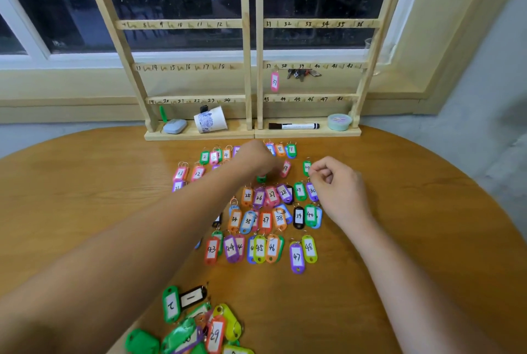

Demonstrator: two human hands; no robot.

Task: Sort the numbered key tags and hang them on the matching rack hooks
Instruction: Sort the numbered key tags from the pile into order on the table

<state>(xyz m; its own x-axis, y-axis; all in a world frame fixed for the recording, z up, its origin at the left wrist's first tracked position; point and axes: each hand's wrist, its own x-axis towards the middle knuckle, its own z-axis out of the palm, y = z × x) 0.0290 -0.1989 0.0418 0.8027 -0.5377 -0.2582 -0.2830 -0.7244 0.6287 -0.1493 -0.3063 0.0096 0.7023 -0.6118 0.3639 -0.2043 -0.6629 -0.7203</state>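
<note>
Key tags lie in numbered rows around the fingers. Left hand curls down over a green tag, hold unclear. Right hand pinches tag 20 at its fingertips.

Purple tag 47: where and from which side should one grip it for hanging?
Pinch purple tag 47 by its near rounded end, coming from the near side: it lies flat, that end juts clear of green tag 48 beside it, and the ring at its far end stays free for hanging.
</note>
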